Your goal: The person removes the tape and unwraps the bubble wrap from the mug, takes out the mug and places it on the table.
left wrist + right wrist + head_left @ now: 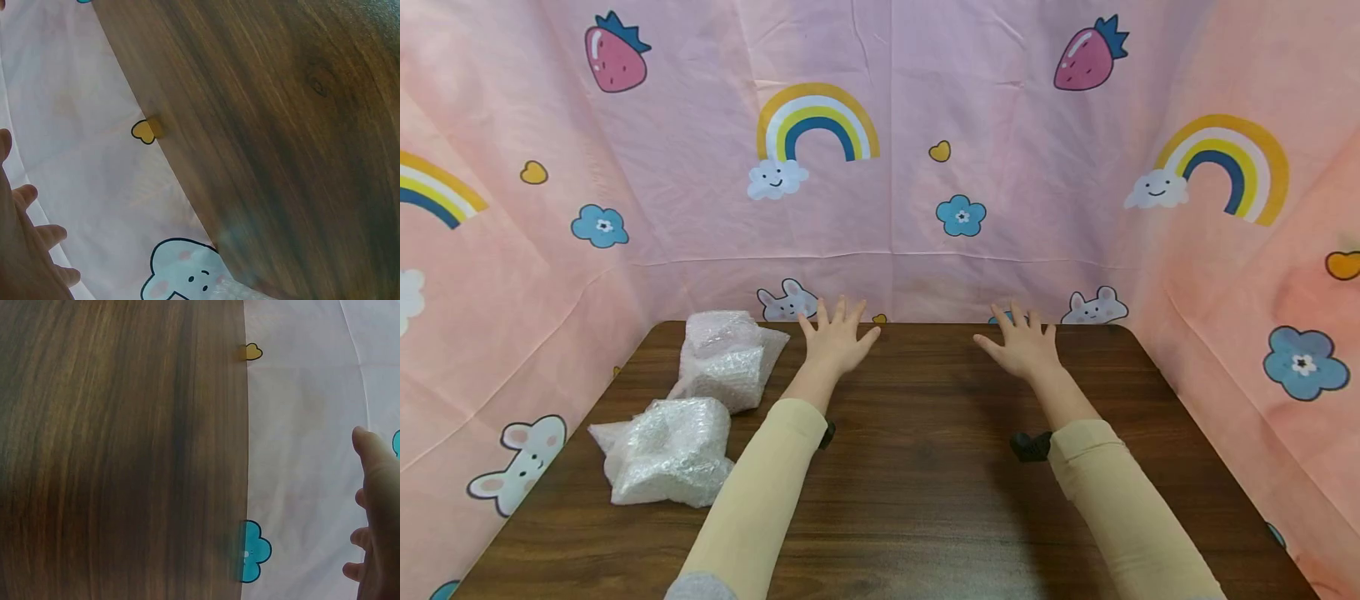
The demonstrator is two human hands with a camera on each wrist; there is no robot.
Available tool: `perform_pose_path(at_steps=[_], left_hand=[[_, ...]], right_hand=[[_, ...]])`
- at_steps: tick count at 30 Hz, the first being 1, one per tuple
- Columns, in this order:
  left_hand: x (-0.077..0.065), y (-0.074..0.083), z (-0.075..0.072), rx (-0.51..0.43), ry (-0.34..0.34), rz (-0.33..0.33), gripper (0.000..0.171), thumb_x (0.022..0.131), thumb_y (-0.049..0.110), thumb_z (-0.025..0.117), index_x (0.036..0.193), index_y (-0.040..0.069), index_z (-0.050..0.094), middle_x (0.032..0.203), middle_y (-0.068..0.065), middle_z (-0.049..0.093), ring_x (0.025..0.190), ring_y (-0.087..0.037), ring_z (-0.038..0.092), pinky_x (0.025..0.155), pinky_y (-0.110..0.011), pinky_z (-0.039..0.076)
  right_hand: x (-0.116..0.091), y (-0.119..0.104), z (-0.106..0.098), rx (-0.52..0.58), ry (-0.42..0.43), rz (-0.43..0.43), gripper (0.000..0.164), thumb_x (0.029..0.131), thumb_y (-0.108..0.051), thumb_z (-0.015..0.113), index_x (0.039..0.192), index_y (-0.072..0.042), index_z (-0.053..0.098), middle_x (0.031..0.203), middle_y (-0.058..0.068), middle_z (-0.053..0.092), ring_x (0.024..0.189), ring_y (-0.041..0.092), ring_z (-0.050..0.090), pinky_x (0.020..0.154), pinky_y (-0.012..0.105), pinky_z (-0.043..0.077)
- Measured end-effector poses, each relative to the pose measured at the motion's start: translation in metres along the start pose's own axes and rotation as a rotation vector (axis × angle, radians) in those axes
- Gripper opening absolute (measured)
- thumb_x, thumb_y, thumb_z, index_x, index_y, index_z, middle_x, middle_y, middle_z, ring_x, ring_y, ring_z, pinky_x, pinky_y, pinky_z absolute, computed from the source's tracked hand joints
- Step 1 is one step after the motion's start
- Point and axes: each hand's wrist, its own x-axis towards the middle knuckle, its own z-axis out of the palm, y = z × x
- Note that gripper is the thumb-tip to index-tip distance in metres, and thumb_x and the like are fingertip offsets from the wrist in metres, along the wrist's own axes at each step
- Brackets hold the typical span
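Note:
My left hand (837,342) is stretched forward over the far part of the table, fingers spread and holding nothing. To the right, my right hand (1024,346) reaches out in the same way, its palm empty and fingers apart. Left of the left forearm lie two bundles of bubble wrap: a nearer one (670,452) and a farther one (724,358). What the wrap contains is hidden. The left wrist view catches the left fingers (51,235) at its left edge, and the right wrist view has the right thumb (370,447) at its right side.
The dark wood-grain table (917,475) ends at a pink cloth backdrop (917,283) printed with rainbows, strawberries and flowers. Cloth also hangs along the left and right sides. Each wrist carries a dark strap, with a black device (1030,447) showing at the right one.

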Motion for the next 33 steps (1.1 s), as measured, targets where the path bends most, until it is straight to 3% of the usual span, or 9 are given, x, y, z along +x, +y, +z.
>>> perform_pose_path(at_steps=[20, 26, 33], left_hand=[[-0.003, -0.005, 0.0, -0.004, 0.001, 0.002, 0.068, 0.096, 0.065, 0.025, 0.155, 0.031, 0.016, 0.16, -0.008, 0.001, 0.14, -0.039, -0.016, 0.102, -0.067, -0.012], [-0.005, -0.002, -0.007, 0.017, 0.026, 0.012, 0.068, 0.096, 0.065, 0.024, 0.155, 0.031, 0.015, 0.16, -0.008, 0.003, 0.141, -0.04, -0.015, 0.103, -0.067, -0.01], [-0.011, 0.002, -0.02, 0.006, 0.028, 0.02, 0.069, 0.096, 0.065, 0.025, 0.155, 0.03, 0.017, 0.16, -0.008, 0.001, 0.14, -0.039, -0.017, 0.102, -0.065, -0.015]], right_hand=[[-0.003, -0.004, -0.001, 0.007, -0.004, -0.006, 0.084, 0.092, -0.07, 0.032, 0.156, -0.018, 0.013, 0.158, 0.021, 0.003, 0.139, 0.05, 0.0, 0.102, 0.071, -0.001], [-0.004, -0.005, -0.003, 0.013, 0.011, -0.016, 0.083, 0.093, -0.068, 0.034, 0.155, -0.018, 0.013, 0.157, 0.021, 0.004, 0.138, 0.051, 0.001, 0.101, 0.072, -0.001], [-0.007, -0.008, -0.008, 0.0, 0.022, -0.028, 0.084, 0.092, -0.069, 0.034, 0.155, -0.018, 0.015, 0.157, 0.021, 0.005, 0.139, 0.05, 0.0, 0.1, 0.073, 0.0]])
